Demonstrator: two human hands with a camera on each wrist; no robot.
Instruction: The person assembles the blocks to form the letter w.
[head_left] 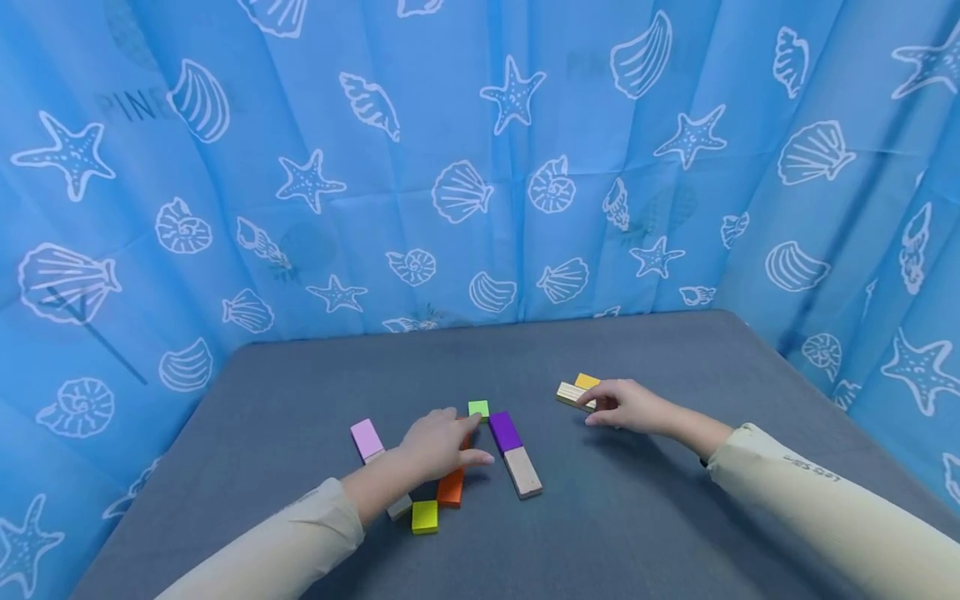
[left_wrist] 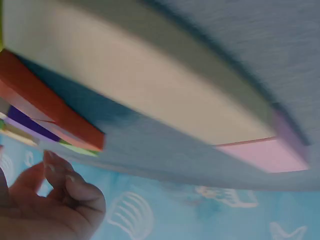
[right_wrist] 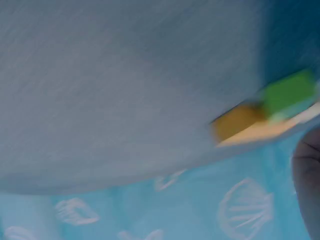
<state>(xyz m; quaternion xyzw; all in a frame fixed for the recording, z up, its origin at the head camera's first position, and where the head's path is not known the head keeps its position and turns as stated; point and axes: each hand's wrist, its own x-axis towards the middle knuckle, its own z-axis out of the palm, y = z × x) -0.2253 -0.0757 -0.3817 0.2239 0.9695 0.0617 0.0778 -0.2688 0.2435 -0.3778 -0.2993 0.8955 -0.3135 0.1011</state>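
My left hand (head_left: 435,446) hovers over orange blocks (head_left: 451,490), its index fingertip at a small lime-green block (head_left: 477,407); whether it touches is unclear. In the left wrist view its fingers bend loosely, with no block visible in them. On the right, my right hand (head_left: 633,407) reaches to a plain wooden block (head_left: 572,392) beside a yellow-orange block (head_left: 587,381). Its thumb and index finger stand apart, with the index tip close to the wooden block. The blurred right wrist view also shows a green block (right_wrist: 289,95), which the hand hides from the head view.
Right of the left hand, a purple block (head_left: 506,432) meets a wooden block (head_left: 522,472) end to end. To its left lie a pink block (head_left: 367,437) and a partly hidden pale block (head_left: 400,507). A yellow block (head_left: 424,517) lies nearest. Behind the grey table (head_left: 645,517) hangs a blue curtain (head_left: 420,108).
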